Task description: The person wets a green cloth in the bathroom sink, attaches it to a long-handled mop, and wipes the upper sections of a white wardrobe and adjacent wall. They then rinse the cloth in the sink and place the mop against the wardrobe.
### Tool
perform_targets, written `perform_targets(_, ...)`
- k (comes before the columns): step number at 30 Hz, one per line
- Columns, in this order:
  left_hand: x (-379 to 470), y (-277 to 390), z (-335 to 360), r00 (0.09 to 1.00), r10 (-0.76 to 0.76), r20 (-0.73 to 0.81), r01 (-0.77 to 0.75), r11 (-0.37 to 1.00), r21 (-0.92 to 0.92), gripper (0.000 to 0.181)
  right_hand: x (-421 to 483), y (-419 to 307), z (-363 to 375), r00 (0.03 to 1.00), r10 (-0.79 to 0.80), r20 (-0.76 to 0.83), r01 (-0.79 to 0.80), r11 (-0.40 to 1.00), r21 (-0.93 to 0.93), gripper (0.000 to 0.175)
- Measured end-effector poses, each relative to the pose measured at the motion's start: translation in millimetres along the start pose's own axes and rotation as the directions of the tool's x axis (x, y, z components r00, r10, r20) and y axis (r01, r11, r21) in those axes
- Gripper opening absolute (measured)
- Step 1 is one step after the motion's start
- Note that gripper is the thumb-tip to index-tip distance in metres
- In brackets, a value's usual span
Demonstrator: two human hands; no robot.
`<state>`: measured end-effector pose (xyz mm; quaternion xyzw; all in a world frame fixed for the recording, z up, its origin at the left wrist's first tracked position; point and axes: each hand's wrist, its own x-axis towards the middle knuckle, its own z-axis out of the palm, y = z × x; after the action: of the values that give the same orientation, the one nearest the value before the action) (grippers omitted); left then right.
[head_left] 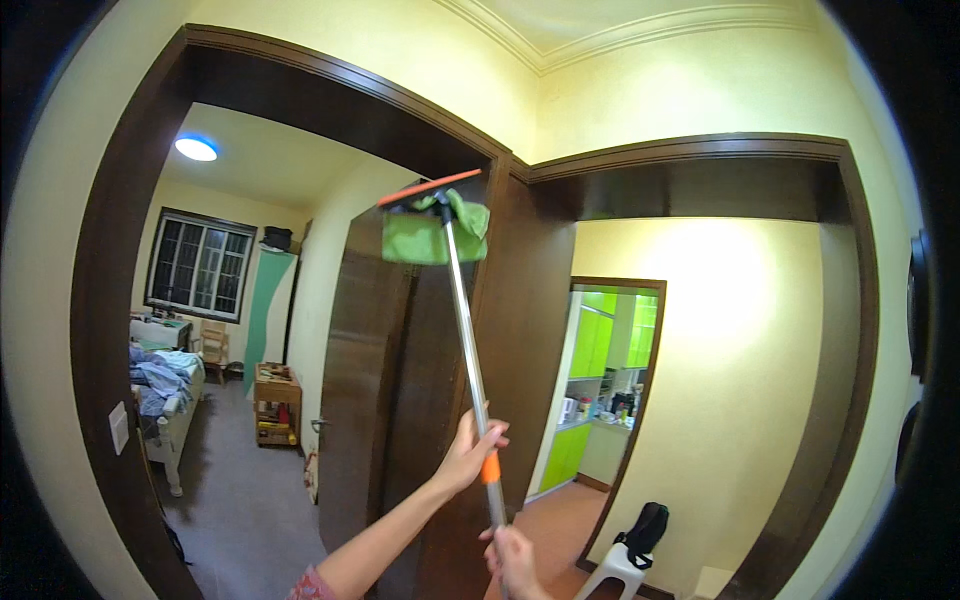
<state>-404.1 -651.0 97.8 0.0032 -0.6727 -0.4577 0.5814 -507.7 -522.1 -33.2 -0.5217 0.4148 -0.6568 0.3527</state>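
A long metal pole with an orange collar rises in front of me, tilted a little to the left. My left hand grips it just above the collar. Lower down, my right hand is closed around the pole near the picture's bottom edge. At the top sits a squeegee head with an orange-red edge. A green cloth hangs from the head. The head is up by the upper corner of the dark wooden door frame; whether it touches the wood I cannot tell.
A dark door stands ajar into a bedroom at left, with a bed and a wooden cart. Through the right opening show green kitchen cabinets. A black backpack rests on a white plastic stool.
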Motion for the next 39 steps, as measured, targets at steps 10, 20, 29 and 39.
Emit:
perform_targets(10, 155.4, 39.2, 68.5, 0.955, 0.189, 0.227, -0.182, 0.982, -0.051, 0.066, 97.1, -187.3, -33.3, 0.993, -0.115, 0.029, 0.116, 0.993, -0.008, 0.040)
perform_targets(20, 290.3, 116.0, 88.6, 0.970, 0.189, 0.149, -0.215, 0.960, 0.179, 0.023, 192.8, -304.9, -44.1, 0.962, -0.147, 0.229, 0.120, 0.985, 0.128, 0.041)
perform_targets(29, 323.1, 136.3, 100.0, 0.982, 0.172, 0.078, -0.189, 0.922, 0.337, 0.018, 226.4, -331.3, -53.1, 0.929, -0.203, 0.311, 0.141, 0.967, 0.211, 0.040)
perform_targets(39, 323.2, 128.5, 105.0, 0.980, 0.175, 0.098, -0.199, 0.915, 0.351, 0.014, 228.6, -323.4, -63.1, 0.933, -0.204, 0.297, 0.141, 0.965, 0.221, 0.040)
